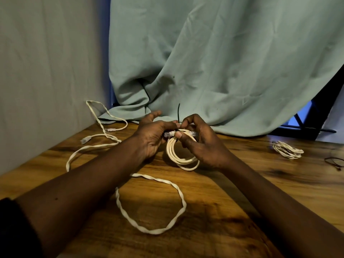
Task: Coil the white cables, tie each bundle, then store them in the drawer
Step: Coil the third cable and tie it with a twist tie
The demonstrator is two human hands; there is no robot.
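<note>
Left hand (152, 138) and right hand (201, 146) work close together above the table (242, 183), the left gripping the white coil (183, 157) at its top so the loops hold together, the right pinching the dark tie (178, 112) there, apparently to cinch it.

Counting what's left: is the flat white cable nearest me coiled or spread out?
Spread out. The flat cable trails in one wide loose loop across the table, with no tie on it.
</note>
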